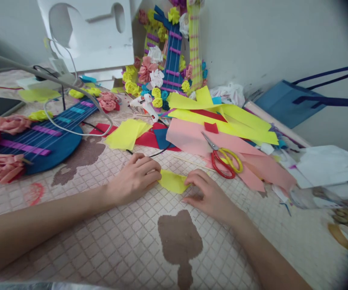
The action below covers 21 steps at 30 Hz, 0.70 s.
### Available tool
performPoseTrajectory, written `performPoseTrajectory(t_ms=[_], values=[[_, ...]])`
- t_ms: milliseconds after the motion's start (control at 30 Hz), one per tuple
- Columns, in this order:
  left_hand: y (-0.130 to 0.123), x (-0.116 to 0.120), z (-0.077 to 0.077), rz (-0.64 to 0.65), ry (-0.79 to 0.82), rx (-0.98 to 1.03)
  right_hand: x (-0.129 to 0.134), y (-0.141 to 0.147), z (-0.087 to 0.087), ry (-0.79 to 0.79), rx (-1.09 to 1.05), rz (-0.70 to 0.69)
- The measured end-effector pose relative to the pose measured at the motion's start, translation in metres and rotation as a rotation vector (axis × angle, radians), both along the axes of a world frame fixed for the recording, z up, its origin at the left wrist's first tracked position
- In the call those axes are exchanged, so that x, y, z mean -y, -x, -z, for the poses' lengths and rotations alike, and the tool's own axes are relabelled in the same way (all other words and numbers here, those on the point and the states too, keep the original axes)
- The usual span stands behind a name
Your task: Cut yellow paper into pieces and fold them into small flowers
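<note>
A small yellow paper piece (173,182) is stretched between my two hands, just above or on the patterned tablecloth; it could also be thin cloth. My left hand (138,177) has its fingers curled over the left end. At the right end, the index finger and thumb of my right hand (208,195) close around the edge, with the thumb lower. Beyond my hands lies a small stack of yellow pieces (127,134). Scissors (225,161) with red and yellow handles rest on pink sheets (188,137), up and right of my right hand.
A blue toy guitar (68,137) with paper roses lies at the left, a white cable (80,132) looping over it. A white glue gun (145,105) sits behind the yellow stack. More flower-decorated guitars (173,56) lean at the wall. Rolls of tape (345,237) are at far right.
</note>
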<state>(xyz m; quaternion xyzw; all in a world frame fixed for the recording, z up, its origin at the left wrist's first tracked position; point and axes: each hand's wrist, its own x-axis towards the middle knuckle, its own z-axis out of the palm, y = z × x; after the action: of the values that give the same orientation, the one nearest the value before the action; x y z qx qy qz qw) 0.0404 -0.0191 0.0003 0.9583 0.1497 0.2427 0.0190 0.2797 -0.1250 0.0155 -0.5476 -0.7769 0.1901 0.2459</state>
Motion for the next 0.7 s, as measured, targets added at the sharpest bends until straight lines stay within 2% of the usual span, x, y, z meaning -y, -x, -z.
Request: performPoseTrajectory(t_ms=[367, 567, 700], values=[[0.003, 0.007, -0.001, -0.019, 0.194, -0.001, -0.001, -0.001, 0.01, -0.063, 0.093, -0.059], [0.004, 0.011, -0.002, -0.042, 0.222, -0.016, -0.001, 0.001, 0.01, -0.05, 0.06, -0.037], [0.004, 0.015, 0.001, -0.105, 0.347, 0.023, -0.002, 0.003, 0.009, -0.042, 0.038, -0.035]])
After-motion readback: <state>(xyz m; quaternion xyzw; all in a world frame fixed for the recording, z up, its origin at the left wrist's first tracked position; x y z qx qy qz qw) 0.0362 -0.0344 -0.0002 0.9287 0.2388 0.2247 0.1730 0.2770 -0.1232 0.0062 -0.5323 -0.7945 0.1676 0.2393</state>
